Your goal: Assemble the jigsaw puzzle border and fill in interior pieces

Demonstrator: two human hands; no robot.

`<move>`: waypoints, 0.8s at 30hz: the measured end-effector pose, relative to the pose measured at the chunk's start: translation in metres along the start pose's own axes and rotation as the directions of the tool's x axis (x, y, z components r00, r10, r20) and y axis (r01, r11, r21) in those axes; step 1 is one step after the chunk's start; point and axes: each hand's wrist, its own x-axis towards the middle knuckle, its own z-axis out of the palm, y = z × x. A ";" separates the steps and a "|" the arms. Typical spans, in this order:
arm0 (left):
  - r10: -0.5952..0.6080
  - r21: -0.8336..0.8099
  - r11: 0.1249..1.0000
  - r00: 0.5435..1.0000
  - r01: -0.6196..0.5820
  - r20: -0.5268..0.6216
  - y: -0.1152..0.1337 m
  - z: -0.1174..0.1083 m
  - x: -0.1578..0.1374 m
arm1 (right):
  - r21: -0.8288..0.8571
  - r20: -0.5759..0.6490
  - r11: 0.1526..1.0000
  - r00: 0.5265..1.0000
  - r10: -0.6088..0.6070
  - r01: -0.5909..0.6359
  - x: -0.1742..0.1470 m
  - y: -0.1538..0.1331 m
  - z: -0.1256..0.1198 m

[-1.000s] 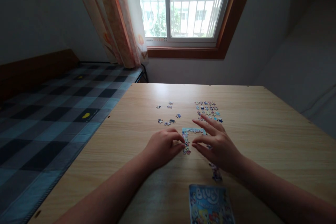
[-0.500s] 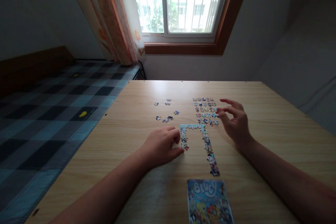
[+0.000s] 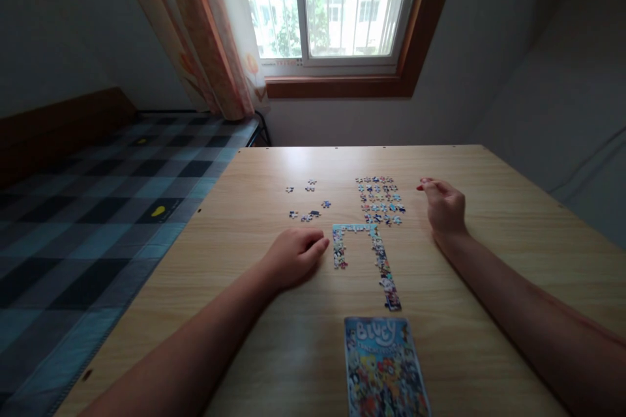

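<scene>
"Three sides of the border [image 3: 382, 263] lie on the table [image 3: 469, 358]. Where are they from your grip?"

"Between my hands. Its short left side is just beside my left hand [image 3: 296, 257], near the thumb, apart from it. Its long right side is well apart from my right hand [image 3: 446, 205], which is farther off to the right."

"How do your fingers stand?"

"On the left, curled, thumb near the bent forefinger; whether they meet, I can't tell. On the right, thumb and fingertips are together; I can't tell if a piece is between them."

"And around that?"

"Five rows of loose pieces [image 3: 378, 198] beyond the border, left of my right hand. A few strays [image 3: 326, 204] past my left. The Bluey picture [image 3: 386, 365] lies nearest me."
</scene>
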 end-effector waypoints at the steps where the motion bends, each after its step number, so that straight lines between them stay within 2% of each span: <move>1: 0.002 -0.022 1.000 1.000 -0.003 -0.031 -0.004 0.001 0.002 | 0.007 -0.006 1.000 1.000 0.028 -0.028 0.001 0.002 0.001; 4: 0.006 -0.059 0.998 0.996 -0.011 -0.087 -0.012 0.003 0.005 | -0.002 -0.024 0.992 0.992 0.124 -0.124 0.003 0.007 0.001; 7: 0.011 -0.032 0.999 0.996 -0.014 -0.094 -0.012 0.005 0.005 | -0.029 -0.031 0.984 0.984 0.174 -0.175 0.004 0.009 0.000; 16: 0.064 0.112 0.992 0.996 -0.057 -0.062 -0.004 0.006 0.003 | -0.073 0.003 0.985 0.988 0.156 -0.155 0.001 0.006 -0.001; 24: 0.054 0.149 0.988 0.997 -0.046 -0.050 -0.001 0.006 0.004 | -0.131 0.040 0.982 0.989 0.141 -0.134 0.003 0.008 -0.001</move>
